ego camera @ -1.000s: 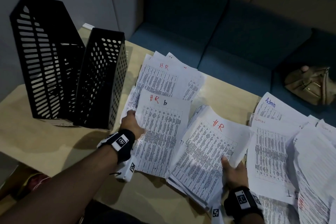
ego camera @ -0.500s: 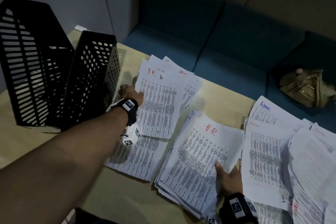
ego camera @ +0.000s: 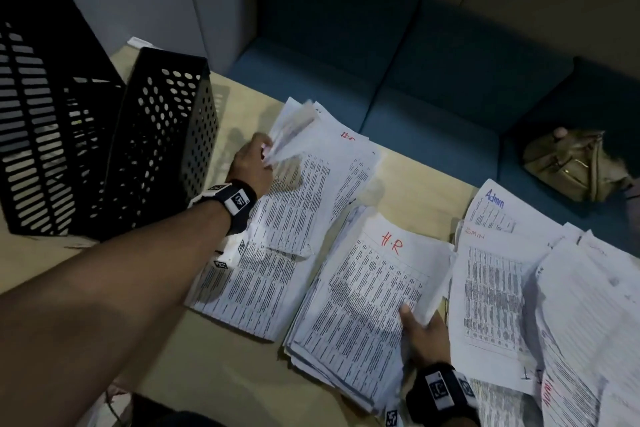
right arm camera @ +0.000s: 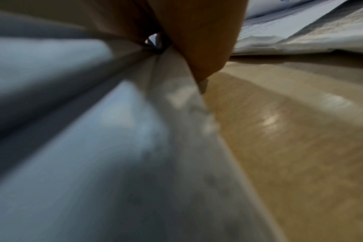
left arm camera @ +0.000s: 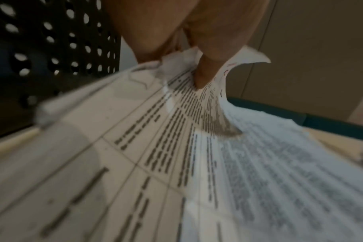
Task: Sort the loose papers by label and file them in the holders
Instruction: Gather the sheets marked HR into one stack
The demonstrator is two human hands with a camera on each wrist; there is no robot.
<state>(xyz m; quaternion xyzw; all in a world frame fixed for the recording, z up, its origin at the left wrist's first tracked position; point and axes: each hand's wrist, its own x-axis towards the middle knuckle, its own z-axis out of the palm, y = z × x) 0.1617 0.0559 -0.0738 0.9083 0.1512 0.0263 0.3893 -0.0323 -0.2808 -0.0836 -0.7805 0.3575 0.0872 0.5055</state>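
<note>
Two black perforated file holders (ego camera: 149,146) stand at the table's left. Beside them my left hand (ego camera: 254,158) pinches the crumpled top-left corner of the far HR paper pile (ego camera: 304,184); the left wrist view shows my thumb (left arm camera: 205,70) pressing into that lifted corner of the far HR paper pile (left arm camera: 197,114), blurred. My right hand (ego camera: 420,333) grips the right edge of a thick stack marked H.R in red (ego camera: 363,291), thumb on top. In the right wrist view the H.R stack (right arm camera: 135,147) fills the left side. Admin sheets (ego camera: 491,274) lie to the right.
More loose sheets (ego camera: 588,340) spread off the table's right edge. A blue sofa (ego camera: 433,87) runs behind the table, with a tan handbag (ego camera: 571,163) on it. Bare wooden tabletop (ego camera: 225,367) shows near the front.
My left hand slid the HR sheet up onto the far pile, then moved to its top-left corner and gathered the paper there. My right hand stays on its stack.
</note>
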